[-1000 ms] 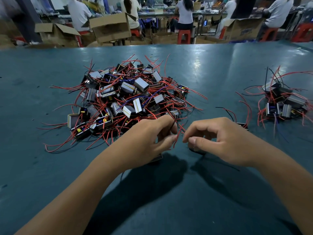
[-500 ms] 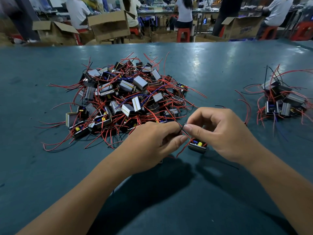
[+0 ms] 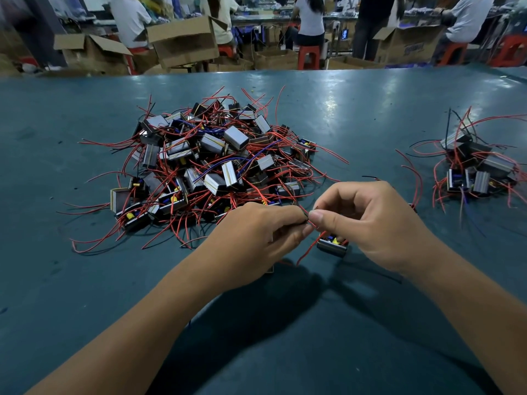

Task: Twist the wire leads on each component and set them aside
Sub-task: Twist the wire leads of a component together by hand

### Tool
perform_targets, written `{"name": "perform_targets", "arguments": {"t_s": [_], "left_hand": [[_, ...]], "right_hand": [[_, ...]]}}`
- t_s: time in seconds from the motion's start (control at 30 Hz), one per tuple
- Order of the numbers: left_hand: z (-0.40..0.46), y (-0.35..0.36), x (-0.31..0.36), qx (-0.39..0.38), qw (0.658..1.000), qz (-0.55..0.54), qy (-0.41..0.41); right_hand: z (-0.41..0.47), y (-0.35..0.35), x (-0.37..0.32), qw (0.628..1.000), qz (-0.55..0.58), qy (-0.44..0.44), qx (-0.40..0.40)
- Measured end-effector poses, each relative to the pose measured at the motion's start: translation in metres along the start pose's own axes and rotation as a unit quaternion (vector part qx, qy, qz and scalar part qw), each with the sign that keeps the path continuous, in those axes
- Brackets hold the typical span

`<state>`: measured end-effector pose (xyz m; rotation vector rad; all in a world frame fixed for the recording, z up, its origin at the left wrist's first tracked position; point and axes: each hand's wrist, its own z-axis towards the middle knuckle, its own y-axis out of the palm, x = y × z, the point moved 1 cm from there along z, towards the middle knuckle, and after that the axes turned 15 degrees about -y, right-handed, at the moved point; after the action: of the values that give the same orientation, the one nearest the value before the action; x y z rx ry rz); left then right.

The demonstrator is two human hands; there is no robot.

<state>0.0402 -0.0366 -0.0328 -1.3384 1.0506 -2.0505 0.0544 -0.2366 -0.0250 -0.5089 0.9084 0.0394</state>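
A small black component (image 3: pixel 332 246) with yellow and blue parts hangs just above the teal table (image 3: pixel 285 337), below my right hand. Its red and black wire leads (image 3: pixel 309 220) run up between my hands. My left hand (image 3: pixel 256 238) pinches the leads with thumb and forefinger. My right hand (image 3: pixel 368 223) pinches the same leads from the other side, thumb tip against them. A big pile of components (image 3: pixel 211 166) with loose red, blue and black leads lies beyond my left hand. A smaller pile (image 3: pixel 476 169) sits at the right.
A stray red lead (image 3: pixel 415 175) curls on the table between the two piles. Beyond the far table edge stand open cardboard boxes (image 3: pixel 182 41), red stools (image 3: pixel 309 57) and several seated people facing away.
My hands came together from slightly apart and both now pinch the leads. The component came into view below my right hand, lifted off the table.
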Motion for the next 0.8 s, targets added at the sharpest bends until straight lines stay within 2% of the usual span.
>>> {"name": "perform_targets", "arguments": {"t_s": [0.37,0.57,0.8], "left_hand": [[0.002,-0.005,-0.008,-0.015,0.999,-0.038,-0.011],[0.001,-0.004,-0.006,-0.028,0.999,-0.017,-0.010],[0.001,-0.005,-0.005,-0.020,1.000,-0.020,-0.002]], "right_hand": [[0.001,-0.010,-0.002,0.999,0.032,0.013,-0.012],[-0.001,-0.019,-0.004,0.993,-0.086,-0.030,-0.071],[0.001,-0.022,-0.004,0.982,-0.126,-0.104,-0.094]]}}
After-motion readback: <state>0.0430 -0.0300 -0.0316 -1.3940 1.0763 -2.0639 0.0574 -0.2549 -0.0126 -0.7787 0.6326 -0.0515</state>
